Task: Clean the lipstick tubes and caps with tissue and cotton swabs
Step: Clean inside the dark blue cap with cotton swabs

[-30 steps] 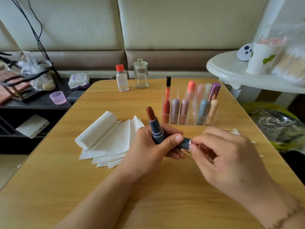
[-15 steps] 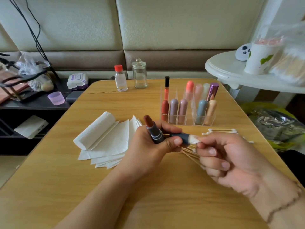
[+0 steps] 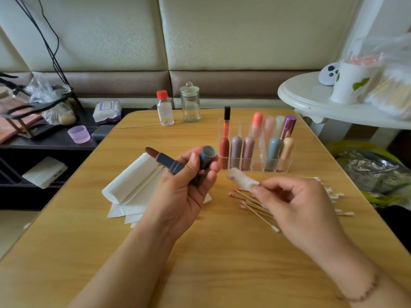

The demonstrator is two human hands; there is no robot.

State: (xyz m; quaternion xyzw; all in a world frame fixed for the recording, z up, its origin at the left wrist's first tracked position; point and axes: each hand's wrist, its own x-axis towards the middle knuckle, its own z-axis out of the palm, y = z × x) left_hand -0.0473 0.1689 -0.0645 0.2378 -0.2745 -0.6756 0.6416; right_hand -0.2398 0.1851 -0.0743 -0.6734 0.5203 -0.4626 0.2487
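Note:
My left hand point(image 3: 184, 192) grips an open dark blue lipstick tube point(image 3: 165, 162) with its brown stick pointing up and left. The same hand pinches the matching blue cap point(image 3: 208, 157) between thumb and fingers, its open mouth facing me. My right hand point(image 3: 295, 205) holds a rolled twist of tissue point(image 3: 241, 180), stained faintly pink, just right of the cap and apart from it. Used cotton swabs point(image 3: 251, 202) with pink tips lie on the wooden table point(image 3: 222, 263) under that hand. A stack of folded tissues point(image 3: 131, 183) lies left of my left hand.
A clear organiser point(image 3: 255, 152) with several lipsticks stands behind my hands. A small red-capped bottle point(image 3: 165, 108) and a glass jar point(image 3: 190, 103) stand at the table's far edge. Clean swabs point(image 3: 333, 194) lie at the right. A white side table point(image 3: 322, 105) carries a paper cup.
My right hand has pulled the tissue twist out of the cap and drawn back to the right. My left hand has tilted the cap's mouth up and laid the tube further left.

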